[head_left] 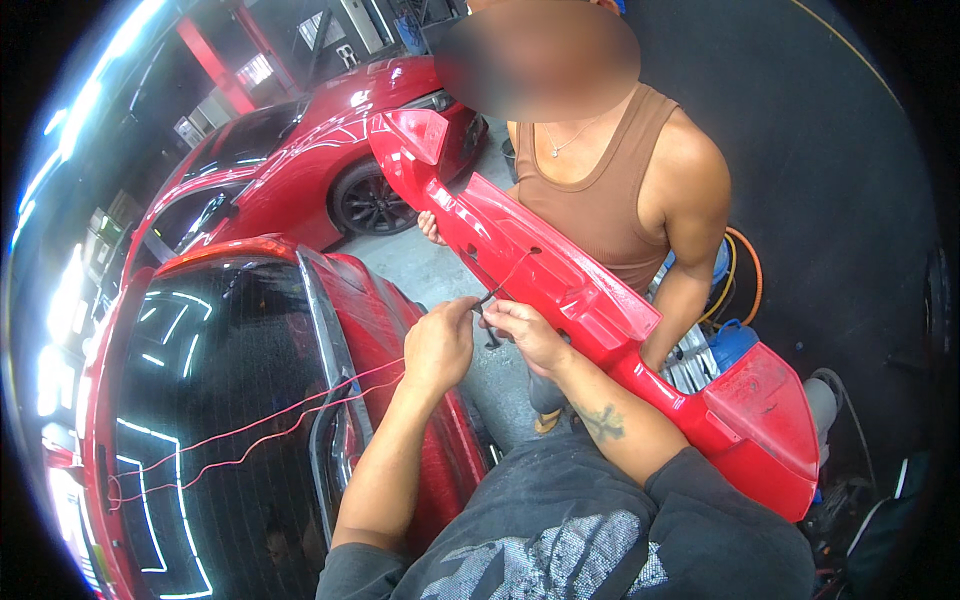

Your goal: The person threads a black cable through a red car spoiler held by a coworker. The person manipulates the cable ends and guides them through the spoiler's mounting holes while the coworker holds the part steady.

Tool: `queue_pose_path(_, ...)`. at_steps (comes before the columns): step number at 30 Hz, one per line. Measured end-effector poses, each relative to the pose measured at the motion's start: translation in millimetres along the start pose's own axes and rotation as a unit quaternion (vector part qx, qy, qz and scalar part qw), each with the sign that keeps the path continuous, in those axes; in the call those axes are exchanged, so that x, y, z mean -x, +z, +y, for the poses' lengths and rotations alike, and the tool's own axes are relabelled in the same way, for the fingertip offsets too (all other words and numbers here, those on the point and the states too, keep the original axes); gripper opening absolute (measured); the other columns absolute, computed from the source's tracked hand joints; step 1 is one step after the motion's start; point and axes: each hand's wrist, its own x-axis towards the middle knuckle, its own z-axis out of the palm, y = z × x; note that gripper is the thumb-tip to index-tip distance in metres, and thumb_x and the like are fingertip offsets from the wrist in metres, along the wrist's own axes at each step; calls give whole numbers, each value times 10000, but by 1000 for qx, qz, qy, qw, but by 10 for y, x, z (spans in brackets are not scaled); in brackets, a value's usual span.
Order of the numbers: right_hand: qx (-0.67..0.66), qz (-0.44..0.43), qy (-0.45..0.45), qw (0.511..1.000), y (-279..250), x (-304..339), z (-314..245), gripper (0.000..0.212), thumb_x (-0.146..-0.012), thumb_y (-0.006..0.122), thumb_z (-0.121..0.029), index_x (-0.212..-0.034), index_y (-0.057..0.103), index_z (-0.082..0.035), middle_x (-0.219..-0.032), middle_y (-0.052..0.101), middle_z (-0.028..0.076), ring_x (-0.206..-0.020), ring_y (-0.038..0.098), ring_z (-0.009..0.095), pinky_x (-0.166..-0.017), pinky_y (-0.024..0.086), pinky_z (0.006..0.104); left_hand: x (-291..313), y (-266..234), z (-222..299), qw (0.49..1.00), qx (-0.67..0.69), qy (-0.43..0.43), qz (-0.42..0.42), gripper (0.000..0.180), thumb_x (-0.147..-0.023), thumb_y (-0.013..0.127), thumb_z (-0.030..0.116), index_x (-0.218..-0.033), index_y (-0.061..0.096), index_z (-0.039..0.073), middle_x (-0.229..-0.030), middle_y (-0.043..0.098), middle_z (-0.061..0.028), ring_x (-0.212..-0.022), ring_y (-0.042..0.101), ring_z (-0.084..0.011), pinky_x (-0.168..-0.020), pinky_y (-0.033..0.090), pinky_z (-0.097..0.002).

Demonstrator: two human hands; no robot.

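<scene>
In front of me, another person holds a long glossy red car body panel (540, 262), shaped like a spoiler, slanting down to the right. A thin reddish wire comes out of a hole in its middle and runs to my fingers. My left hand (440, 345) is closed on a thin dark cable (487, 298). My right hand (525, 335) pinches by the same cable, just right of the left, fingertips almost touching. A black end piece (491, 338) dangles below them. Two thin red wires (290, 425) stretch from near my left wrist across a car's rear window.
To the left stands a dusty red car with dark rear glass (220, 400). Behind it is another red car (350, 130). The person's hand (430, 228) grips the panel's far side. Orange and yellow hoses (745, 275) and a blue container (733, 343) are on the right.
</scene>
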Motion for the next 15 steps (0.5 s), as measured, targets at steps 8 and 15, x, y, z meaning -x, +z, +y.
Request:
queue_pose_path(8,-91,-41,17,995,19,127,-170,163,-1081,648,-271,-1041,670,-115,-1029,720,14,-1019,680,118,-903,499,297,-44,127,-43,1000,-22,-8,-13,222,-1038,563,101,-1095,733,-31,-1061,751,-285,-1052,729,-457,-906,570,-529)
queue_pose_path(15,135,21,2,991,-142,97,-103,164,-1032,694,-206,-958,664,-62,-926,723,61,-896,707,141,-793,548,351,-137,36,-136,991,83,-48,-89,238,-1051,576,160,-1052,718,-32,-949,749,-231,-920,737,-354,-847,552,-467)
